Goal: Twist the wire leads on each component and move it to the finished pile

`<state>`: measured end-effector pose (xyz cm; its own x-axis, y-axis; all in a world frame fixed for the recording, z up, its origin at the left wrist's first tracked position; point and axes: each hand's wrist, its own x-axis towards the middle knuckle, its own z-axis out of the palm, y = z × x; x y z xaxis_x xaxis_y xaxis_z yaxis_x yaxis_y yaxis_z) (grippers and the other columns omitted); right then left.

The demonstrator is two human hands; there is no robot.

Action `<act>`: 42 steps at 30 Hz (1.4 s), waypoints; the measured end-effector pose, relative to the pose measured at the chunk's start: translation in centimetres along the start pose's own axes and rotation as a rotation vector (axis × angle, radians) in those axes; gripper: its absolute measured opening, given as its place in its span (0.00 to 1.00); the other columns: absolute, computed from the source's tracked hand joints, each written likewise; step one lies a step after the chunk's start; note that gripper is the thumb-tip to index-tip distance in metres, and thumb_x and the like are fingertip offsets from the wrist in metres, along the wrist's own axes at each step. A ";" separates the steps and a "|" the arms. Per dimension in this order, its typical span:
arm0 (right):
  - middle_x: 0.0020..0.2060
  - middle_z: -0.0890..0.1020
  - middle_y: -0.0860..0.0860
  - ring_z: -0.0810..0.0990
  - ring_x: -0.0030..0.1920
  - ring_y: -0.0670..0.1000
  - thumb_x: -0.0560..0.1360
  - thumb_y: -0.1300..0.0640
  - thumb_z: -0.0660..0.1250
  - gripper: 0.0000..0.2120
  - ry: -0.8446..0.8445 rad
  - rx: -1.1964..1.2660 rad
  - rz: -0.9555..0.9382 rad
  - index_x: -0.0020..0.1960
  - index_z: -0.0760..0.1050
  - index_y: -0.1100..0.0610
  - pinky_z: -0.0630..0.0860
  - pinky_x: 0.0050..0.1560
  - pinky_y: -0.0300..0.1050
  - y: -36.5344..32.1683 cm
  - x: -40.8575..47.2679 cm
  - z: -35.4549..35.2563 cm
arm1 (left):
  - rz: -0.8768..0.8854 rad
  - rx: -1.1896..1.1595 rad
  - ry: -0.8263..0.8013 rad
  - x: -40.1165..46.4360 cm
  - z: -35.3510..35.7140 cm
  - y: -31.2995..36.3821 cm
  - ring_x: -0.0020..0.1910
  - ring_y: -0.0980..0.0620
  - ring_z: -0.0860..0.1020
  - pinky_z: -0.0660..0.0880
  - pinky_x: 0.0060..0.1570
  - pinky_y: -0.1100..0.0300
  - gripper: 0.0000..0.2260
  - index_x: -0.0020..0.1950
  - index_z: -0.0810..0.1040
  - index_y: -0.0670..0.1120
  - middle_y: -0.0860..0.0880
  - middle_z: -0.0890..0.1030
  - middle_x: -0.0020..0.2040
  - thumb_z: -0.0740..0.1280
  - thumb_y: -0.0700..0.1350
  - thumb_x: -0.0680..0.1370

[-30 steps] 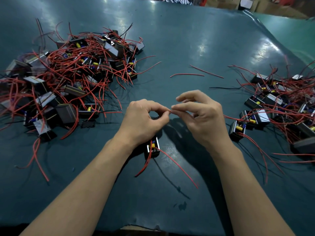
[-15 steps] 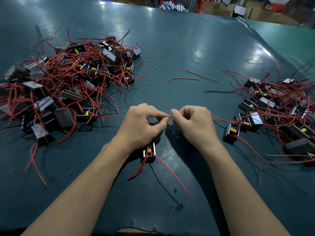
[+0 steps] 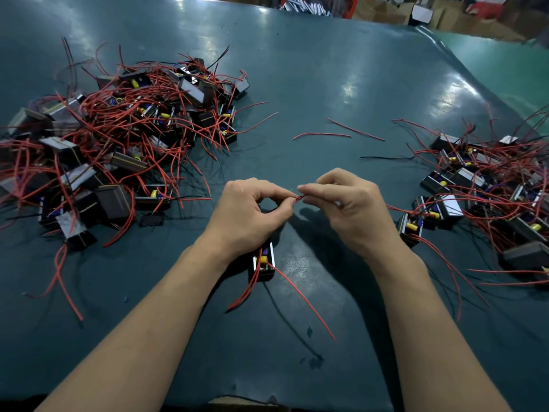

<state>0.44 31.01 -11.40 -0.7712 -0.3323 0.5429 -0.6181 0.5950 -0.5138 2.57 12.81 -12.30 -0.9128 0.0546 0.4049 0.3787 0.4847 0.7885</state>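
Note:
A small black component (image 3: 263,263) with a yellow part and red leads hangs under my left wrist, just above the green table. My left hand (image 3: 248,214) pinches a red wire lead (image 3: 298,198) between thumb and forefinger. My right hand (image 3: 346,203) pinches the tip of the same lead from the right; its other fingers are loosely spread. Two more red leads trail from the component toward me. A big tangled pile of components (image 3: 118,138) lies at the left. A smaller pile (image 3: 487,191) lies at the right.
Two loose red wire pieces (image 3: 322,134) and a black wire (image 3: 386,157) lie on the table (image 3: 326,69) beyond my hands. Boxes and clutter stand past the table's far edge. A component (image 3: 411,227) from the right pile sits close to my right wrist.
Both hands stay pinched on the lead. My right hand's fingers, curled half a second ago, have spread out again. The component stays under my left wrist.

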 end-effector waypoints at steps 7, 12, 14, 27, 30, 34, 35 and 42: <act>0.38 0.80 0.56 0.77 0.36 0.53 0.74 0.59 0.72 0.06 -0.054 -0.025 0.053 0.47 0.84 0.60 0.73 0.39 0.47 0.1 0.0 -0.3 | 0.038 -0.001 -0.036 0.0 0.0 0.0 0.38 0.64 0.77 0.68 0.42 0.69 0.04 0.44 0.87 0.48 0.64 0.79 0.35 0.73 0.42 0.72; 0.34 0.78 0.48 0.74 0.34 0.47 0.78 0.57 0.68 0.10 -0.122 -0.001 0.139 0.39 0.80 0.57 0.69 0.39 0.39 -0.1 0.0 -0.7 | 0.049 -0.015 -0.032 0.0 0.0 0.0 0.36 0.65 0.76 0.67 0.41 0.70 0.04 0.45 0.87 0.47 0.63 0.79 0.36 0.74 0.39 0.73; 0.24 0.73 0.43 0.69 0.28 0.43 0.79 0.57 0.65 0.15 -0.121 0.090 0.277 0.33 0.75 0.53 0.64 0.31 0.34 -0.4 -0.1 -0.6 | 0.056 -0.035 -0.038 0.0 0.0 0.1 0.36 0.65 0.76 0.67 0.40 0.70 0.04 0.45 0.87 0.46 0.60 0.80 0.36 0.74 0.39 0.73; 0.28 0.76 0.53 0.73 0.30 0.56 0.78 0.52 0.65 0.17 0.042 -0.130 0.164 0.34 0.78 0.61 0.70 0.34 0.50 -2.1 -0.9 0.6 | 0.058 0.014 0.047 -0.1 0.1 0.1 0.33 0.70 0.73 0.64 0.37 0.76 0.04 0.43 0.86 0.46 0.66 0.76 0.31 0.74 0.37 0.72; 0.31 0.79 0.51 0.76 0.31 0.50 0.78 0.54 0.66 0.12 0.017 0.040 0.179 0.42 0.84 0.59 0.72 0.36 0.46 -1.0 -0.9 -0.7 | 0.046 0.011 0.065 -0.1 0.1 0.1 0.31 0.70 0.72 0.63 0.35 0.77 0.05 0.43 0.86 0.46 0.67 0.74 0.28 0.74 0.37 0.72; 0.41 0.80 0.49 0.76 0.36 0.42 0.76 0.66 0.69 0.13 -0.002 0.073 0.156 0.60 0.81 0.57 0.73 0.41 0.37 0.0 -1.0 -1.9 | 0.062 -0.008 0.027 0.0 0.1 0.2 0.31 0.71 0.73 0.63 0.36 0.77 0.04 0.44 0.86 0.44 0.66 0.77 0.33 0.74 0.36 0.72; 0.41 0.80 0.50 0.76 0.37 0.43 0.75 0.67 0.70 0.15 -0.016 0.040 0.103 0.60 0.81 0.58 0.72 0.42 0.34 -0.1 -1.0 -1.7 | 0.061 -0.017 0.012 0.0 0.1 0.2 0.32 0.70 0.73 0.63 0.36 0.77 0.04 0.44 0.86 0.44 0.65 0.77 0.34 0.74 0.36 0.72; 0.37 0.82 0.53 0.79 0.36 0.51 0.73 0.60 0.73 0.05 -0.066 0.056 0.040 0.49 0.85 0.57 0.73 0.38 0.41 -0.4 -0.8 -1.4 | 0.034 -0.051 -0.041 -0.1 0.0 0.1 0.36 0.67 0.76 0.65 0.40 0.74 0.04 0.44 0.86 0.46 0.62 0.80 0.36 0.73 0.37 0.73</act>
<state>1.52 32.04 -10.71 -0.8026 -0.3579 0.4773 -0.5928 0.5672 -0.5716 2.71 12.82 -12.27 -0.9044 0.1068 0.4132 0.4159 0.4371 0.7975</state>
